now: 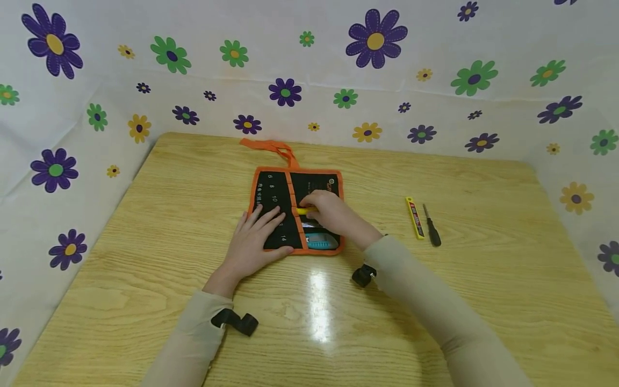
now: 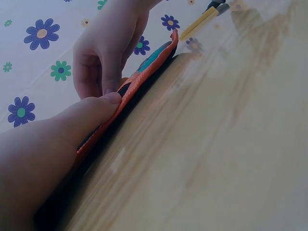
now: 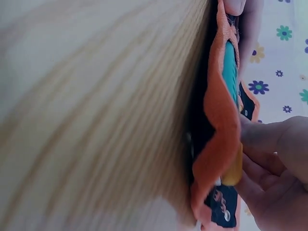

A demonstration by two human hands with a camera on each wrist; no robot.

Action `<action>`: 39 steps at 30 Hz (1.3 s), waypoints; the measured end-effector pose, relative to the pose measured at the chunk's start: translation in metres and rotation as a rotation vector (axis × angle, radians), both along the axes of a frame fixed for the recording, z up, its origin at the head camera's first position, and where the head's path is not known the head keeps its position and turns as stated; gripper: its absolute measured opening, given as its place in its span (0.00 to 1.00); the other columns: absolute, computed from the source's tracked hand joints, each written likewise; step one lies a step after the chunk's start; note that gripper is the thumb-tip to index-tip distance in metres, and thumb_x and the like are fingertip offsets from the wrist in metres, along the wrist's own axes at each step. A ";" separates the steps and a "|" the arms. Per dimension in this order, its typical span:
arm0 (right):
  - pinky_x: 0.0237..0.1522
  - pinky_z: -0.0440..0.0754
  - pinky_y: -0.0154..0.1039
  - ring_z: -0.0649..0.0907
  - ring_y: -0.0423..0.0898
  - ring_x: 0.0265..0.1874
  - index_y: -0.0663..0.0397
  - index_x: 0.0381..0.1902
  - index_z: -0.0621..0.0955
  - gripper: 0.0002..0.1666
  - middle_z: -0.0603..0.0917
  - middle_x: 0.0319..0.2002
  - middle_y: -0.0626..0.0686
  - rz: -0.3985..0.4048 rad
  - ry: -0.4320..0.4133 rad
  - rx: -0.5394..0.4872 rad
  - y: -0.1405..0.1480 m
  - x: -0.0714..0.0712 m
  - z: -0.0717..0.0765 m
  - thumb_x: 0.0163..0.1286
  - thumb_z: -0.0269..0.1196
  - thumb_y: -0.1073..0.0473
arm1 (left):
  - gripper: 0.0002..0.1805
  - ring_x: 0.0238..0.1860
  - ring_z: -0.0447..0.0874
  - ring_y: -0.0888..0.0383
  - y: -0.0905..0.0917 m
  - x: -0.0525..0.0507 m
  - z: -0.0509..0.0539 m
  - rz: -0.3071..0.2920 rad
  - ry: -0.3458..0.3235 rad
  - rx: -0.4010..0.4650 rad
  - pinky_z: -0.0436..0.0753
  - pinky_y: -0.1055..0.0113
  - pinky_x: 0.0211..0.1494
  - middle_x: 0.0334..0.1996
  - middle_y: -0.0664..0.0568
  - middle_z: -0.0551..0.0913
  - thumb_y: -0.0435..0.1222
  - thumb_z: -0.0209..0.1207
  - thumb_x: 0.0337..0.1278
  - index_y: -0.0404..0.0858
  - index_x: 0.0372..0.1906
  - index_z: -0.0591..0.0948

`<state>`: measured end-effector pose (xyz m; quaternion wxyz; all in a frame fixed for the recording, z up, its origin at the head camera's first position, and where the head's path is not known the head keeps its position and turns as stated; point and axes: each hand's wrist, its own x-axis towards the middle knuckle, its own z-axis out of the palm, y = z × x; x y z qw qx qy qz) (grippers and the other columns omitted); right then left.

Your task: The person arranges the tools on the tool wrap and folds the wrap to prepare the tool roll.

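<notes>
From my end I see one black cloth pouch (image 1: 314, 185) lying opened out on the wood-grained counter (image 1: 145, 231), its orange edging rippled in the right wrist view. One orange tie (image 1: 271, 145) trails from its far edge, crumpled and flat. My left hand (image 1: 256, 234) presses the pouch's left half, its fingers straight and spread, with the thumb at the near edge. My right hand (image 1: 333, 212) has its fingers curled, pinching one yellow handle (image 1: 303, 211) beside the orange middle strip. That same hand stands in my way, so I can't fairly say how far the handle sits inside. Nearer me, one smooth teal tool (image 1: 321, 241) lies in the pouch's right half. Off to the right are two loose pieces side by side: one slim, hard-edged yellow box (image 1: 415, 217) and one screwdriver (image 1: 433, 231) with a bulbous black grip. Two black wrist cameras (image 1: 245, 324) stick out from the pale sleeves (image 1: 193, 333) (one apiece). Behind everything hangs a white cloth (image 1: 193, 21) printed with purple, green and yellow flowers.
</notes>
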<state>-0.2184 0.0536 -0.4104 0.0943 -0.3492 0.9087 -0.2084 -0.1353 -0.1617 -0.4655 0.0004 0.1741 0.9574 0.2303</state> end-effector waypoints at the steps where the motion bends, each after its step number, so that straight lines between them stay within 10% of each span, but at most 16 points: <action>1: 0.52 0.78 0.42 0.79 0.51 0.49 0.61 0.51 0.82 0.16 0.81 0.49 0.57 -0.002 0.000 -0.002 0.003 0.001 0.001 0.66 0.63 0.64 | 0.45 0.75 0.39 0.48 0.000 0.000 0.000 0.002 -0.001 -0.001 0.37 0.45 0.72 0.73 0.58 0.55 0.68 0.52 0.54 0.50 0.73 0.62; 27: 0.57 0.69 0.62 0.69 0.69 0.57 0.72 0.61 0.70 0.30 0.69 0.58 0.73 -0.404 -0.094 0.087 0.141 0.018 0.022 0.66 0.63 0.61 | 0.46 0.75 0.40 0.48 0.000 0.000 -0.004 0.018 0.013 0.002 0.38 0.45 0.72 0.73 0.56 0.57 0.69 0.53 0.52 0.50 0.73 0.63; 39: 0.43 0.77 0.58 0.78 0.65 0.42 0.78 0.56 0.71 0.28 0.78 0.45 0.73 -0.553 -0.126 0.093 0.181 0.010 0.016 0.67 0.63 0.61 | 0.47 0.75 0.39 0.48 0.001 -0.002 -0.006 0.013 0.009 0.001 0.36 0.46 0.72 0.73 0.57 0.56 0.70 0.51 0.51 0.51 0.73 0.62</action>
